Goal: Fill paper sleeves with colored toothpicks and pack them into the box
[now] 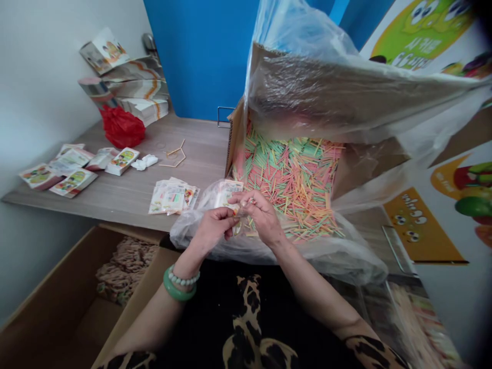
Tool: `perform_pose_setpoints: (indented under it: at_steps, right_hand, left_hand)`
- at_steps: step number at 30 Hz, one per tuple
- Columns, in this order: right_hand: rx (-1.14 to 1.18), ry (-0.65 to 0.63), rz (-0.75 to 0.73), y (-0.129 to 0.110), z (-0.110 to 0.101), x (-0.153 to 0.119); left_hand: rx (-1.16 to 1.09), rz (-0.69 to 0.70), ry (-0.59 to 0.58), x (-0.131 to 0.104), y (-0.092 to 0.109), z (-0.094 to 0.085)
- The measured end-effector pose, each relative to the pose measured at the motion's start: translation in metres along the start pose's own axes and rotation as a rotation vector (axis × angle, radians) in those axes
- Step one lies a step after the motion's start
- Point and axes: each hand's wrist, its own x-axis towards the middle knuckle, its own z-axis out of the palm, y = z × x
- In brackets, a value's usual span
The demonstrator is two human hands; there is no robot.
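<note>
My left hand (218, 225) pinches the lower edge of a small clear packet (236, 225) in front of my body. Closed at the packet's upper right, my right hand (262, 215) has its fingertips together; what lies between them is too small to make out. Just behind my fingers is a white printed card or packet (229, 190). To the right, a cardboard box lined with clear plastic (326, 92) holds many thin pink, green, yellow and orange sticks (292, 179). Flat printed packets (173, 197) are piled on the table left of my hands.
Small printed boxes (73, 182), a red plastic bag (122, 128), a crumpled tissue (144, 162) and bent sticks (176, 155) lie on the table (115, 197). An open carton (54, 282) with bundled packets stands below at left.
</note>
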Motion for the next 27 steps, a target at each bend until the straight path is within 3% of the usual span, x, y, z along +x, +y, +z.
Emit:
perform_pose_setpoints:
  at_steps: [6,12,17,21,27]
  right_hand:
    - [-0.039,-0.071,0.084,0.010,-0.004,0.002]
    - [-0.260,-0.174,0.076,0.021,-0.024,-0.003]
    - [-0.227,-0.072,0.210,0.033,-0.031,-0.009]
    - [-0.263,0.094,0.180,0.034,-0.021,-0.009]
    - [-0.325,0.020,0.113,0.025,-0.005,-0.006]
  left_hand:
    - [0.107,0.186,-0.026,0.005,-0.007,0.007]
    - [-0.356,0.038,0.023,0.007,-0.020,0.002]
    - [-0.422,0.031,-0.031,0.005,-0.016,-0.003]
    - [-0.402,0.059,-0.047,0.003,-0.012,-0.001]
    - [-0.235,0.113,0.149,0.001,-0.006,-0.006]
